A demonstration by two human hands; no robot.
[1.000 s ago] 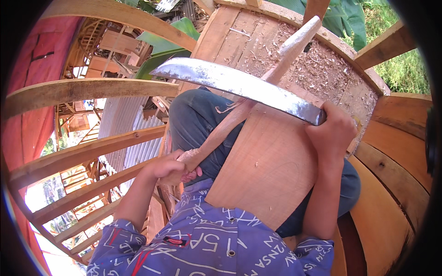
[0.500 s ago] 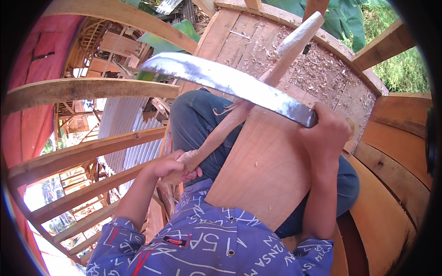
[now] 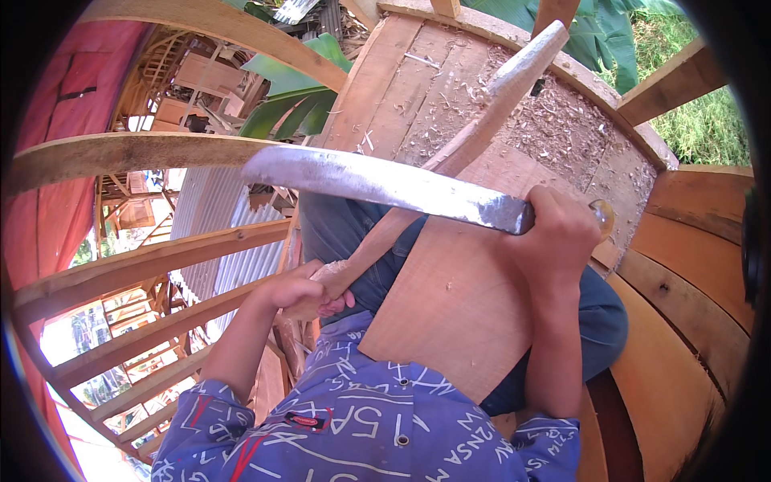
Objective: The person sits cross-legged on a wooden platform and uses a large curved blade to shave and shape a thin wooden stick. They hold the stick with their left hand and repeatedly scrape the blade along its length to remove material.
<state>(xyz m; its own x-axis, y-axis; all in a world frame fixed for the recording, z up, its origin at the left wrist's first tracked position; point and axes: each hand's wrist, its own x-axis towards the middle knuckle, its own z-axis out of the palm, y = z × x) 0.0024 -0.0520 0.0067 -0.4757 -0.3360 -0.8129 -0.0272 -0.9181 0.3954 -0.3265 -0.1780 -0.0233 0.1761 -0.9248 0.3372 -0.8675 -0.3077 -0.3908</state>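
Observation:
My right hand (image 3: 558, 237) is closed round the handle of a machete (image 3: 385, 181), whose broad, shiny blade points to the left. Beneath and across that blade runs a long, roughly carved wooden stick (image 3: 462, 149), thicker and paler at its far end. My left hand (image 3: 301, 291) grips the near end of this stick beside my left knee. A wide, smooth wooden board (image 3: 446, 305) slopes from my lap toward the far planks, and the stick passes over it. A rounded yellowish handle end (image 3: 601, 218) shows beyond my right fist.
Wood shavings (image 3: 554, 128) lie scattered over the plank platform (image 3: 385, 72). Wooden rails (image 3: 152, 261) run along the left, with corrugated sheets (image 3: 229, 233) below. Curved planks (image 3: 683, 289) stand close on the right. Banana leaves (image 3: 586, 40) hang past the far edge.
The machete and my right hand have moved slightly toward me and to the left. A curled shaving at the blade no longer shows. My left hand has stayed in place on the stick.

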